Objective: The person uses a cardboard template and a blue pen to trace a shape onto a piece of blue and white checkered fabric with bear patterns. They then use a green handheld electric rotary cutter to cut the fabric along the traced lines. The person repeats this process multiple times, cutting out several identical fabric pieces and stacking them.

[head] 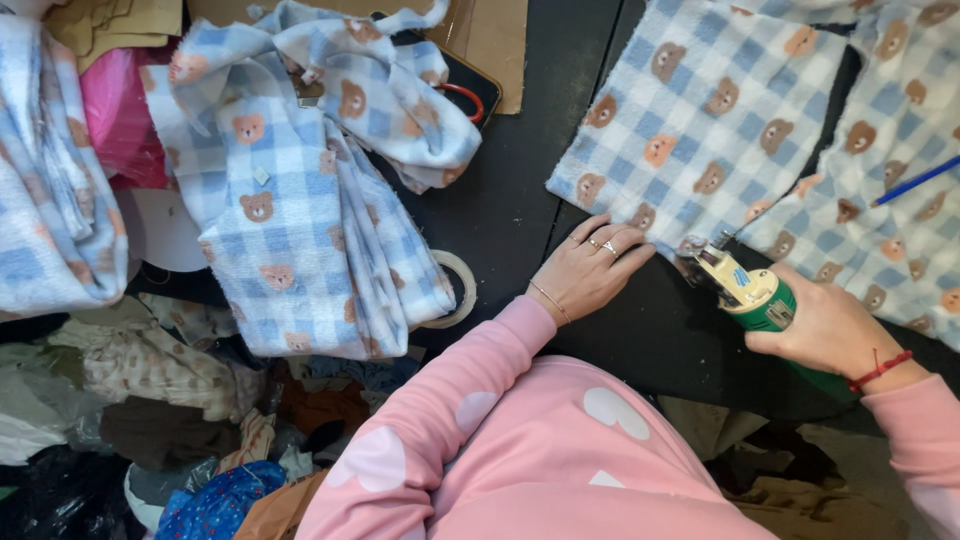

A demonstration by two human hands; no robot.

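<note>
A blue-and-white checked fleece with bear prints point(700, 120) lies flat on a black table point(500, 200). My left hand point(590, 265), with rings and a thin bracelet, rests with fingers together at the fabric's near corner, pressing its edge. My right hand point(830, 325), wearing a red string bracelet, grips a green and cream electric fabric cutter point(745, 290). The cutter's head sits at the fabric's near edge, just right of my left fingertips. Both sleeves are pink with pale hearts.
A second piece of the same fabric point(890, 170) lies to the right with a blue pencil point(915, 180) on it. Bunched pieces of that fleece point(300, 200) pile at left beside a tape roll point(462, 290). Scrap cloth point(150, 370) heaps below; cardboard point(490, 40) lies at the back.
</note>
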